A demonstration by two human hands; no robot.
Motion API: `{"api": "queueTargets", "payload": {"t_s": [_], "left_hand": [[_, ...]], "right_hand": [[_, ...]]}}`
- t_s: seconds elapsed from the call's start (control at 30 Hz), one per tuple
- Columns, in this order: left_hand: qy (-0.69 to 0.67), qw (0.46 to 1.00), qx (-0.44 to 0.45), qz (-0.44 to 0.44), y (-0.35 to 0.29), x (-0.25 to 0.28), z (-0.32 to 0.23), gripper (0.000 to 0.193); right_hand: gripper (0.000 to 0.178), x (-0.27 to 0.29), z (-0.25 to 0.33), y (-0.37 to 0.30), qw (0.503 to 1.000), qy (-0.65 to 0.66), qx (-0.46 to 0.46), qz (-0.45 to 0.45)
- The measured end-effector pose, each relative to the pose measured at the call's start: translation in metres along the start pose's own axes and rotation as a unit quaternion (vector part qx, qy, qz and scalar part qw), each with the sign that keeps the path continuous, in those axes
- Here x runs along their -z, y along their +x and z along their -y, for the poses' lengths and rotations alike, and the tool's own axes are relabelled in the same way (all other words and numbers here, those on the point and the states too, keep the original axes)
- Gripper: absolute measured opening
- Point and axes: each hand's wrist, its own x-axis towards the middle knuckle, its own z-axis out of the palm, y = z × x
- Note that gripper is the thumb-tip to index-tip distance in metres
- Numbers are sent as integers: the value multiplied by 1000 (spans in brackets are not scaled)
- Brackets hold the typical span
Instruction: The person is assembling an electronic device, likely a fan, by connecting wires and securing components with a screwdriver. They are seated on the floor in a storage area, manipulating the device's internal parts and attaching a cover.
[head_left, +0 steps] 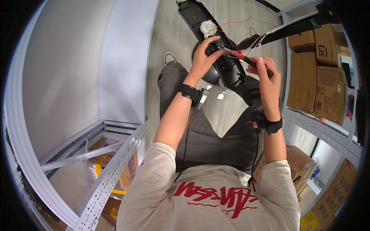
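In front of me, a long black plastic housing lies slanted over a round dark base between my knees. My left hand grips it, thumb and forefinger on either side of a small metal part. In my right hand is a screwdriver with a red and black handle, closed in the fingers. Its shaft points left to that metal part; whether the tip sits in a screw is too small to tell. A round whitish gear-like unit sits on the housing beyond my left hand.
Thin red and white wires run from the housing toward a long black arm-like piece at the upper right. Shelving with cardboard boxes stands on the right. A white panel and a metal rack flank my left.
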Motion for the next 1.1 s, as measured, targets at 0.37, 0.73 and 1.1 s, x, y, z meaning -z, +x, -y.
{"api": "queueTargets", "payload": {"t_s": [0.37,0.73,1.1], "left_hand": [[31,998,26,-43,-4,-2,-1,15],[-20,998,58,-26,-6,-3,-9,16],[1,999,9,-50,-5,-2,0,12]], "right_hand": [[31,4,-6,-4,999,40,-26,-13],[27,-2,-8,-6,1000,16,-9,-9],[25,1,-5,-10,998,2,3,-56]]}}
